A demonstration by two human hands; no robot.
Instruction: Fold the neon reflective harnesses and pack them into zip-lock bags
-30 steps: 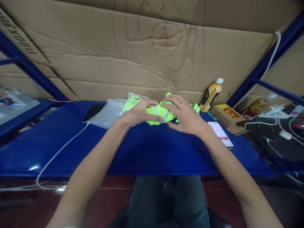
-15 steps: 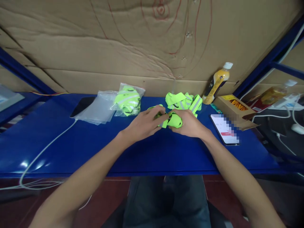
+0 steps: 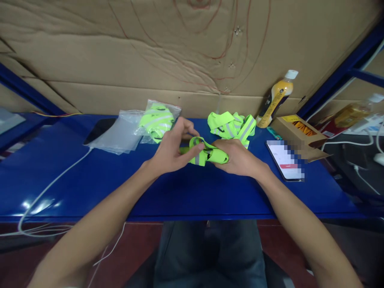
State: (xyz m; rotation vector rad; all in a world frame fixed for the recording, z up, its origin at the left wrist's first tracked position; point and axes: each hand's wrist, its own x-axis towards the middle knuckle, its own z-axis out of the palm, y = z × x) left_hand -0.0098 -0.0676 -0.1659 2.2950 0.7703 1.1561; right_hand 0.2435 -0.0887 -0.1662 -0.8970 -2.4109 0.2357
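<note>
Neon-yellow band point(image 3: 207, 154), grey-striped, folded

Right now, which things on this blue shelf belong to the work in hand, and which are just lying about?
In use: reflective band, held by left hand and right hand; loose band pile; bagged bands; empty clear bags.
Lying about: juice bottle; lit phone; cardboard box; dark phone; white cable.
</note>
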